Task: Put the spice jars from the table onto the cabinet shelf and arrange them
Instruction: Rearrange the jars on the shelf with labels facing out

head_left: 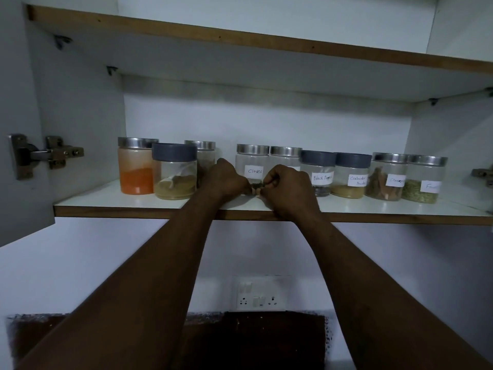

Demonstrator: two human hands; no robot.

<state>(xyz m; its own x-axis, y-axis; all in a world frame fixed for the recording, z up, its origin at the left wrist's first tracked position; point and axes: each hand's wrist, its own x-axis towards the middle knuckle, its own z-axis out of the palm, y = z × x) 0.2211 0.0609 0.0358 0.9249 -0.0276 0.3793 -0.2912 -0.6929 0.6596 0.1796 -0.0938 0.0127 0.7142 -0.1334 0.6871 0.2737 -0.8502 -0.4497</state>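
Note:
Several clear spice jars stand in a row on the white cabinet shelf (112, 201). My left hand (226, 178) and my right hand (289, 188) both grip the base of the silver-lidded cloves jar (253, 162) at the middle of the row. Behind my right hand stands another silver-lidded jar (285, 154), mostly hidden. To the right come the black pepper jar (318, 169) and coriander powder jar (351, 174), both grey-lidded, then a cinnamon jar (387, 177) and a jar of green seeds (424, 182). On the left stand an orange powder jar (136, 166), a grey-lidded brown powder jar (174, 172) and one behind it (205, 153).
An upper shelf (240, 38) hangs above the jars. The open door's hinge (45, 153) is at the left. Below the shelf the wall carries a socket plate (262, 295), and a dark brown surface (240, 340) lies at the bottom.

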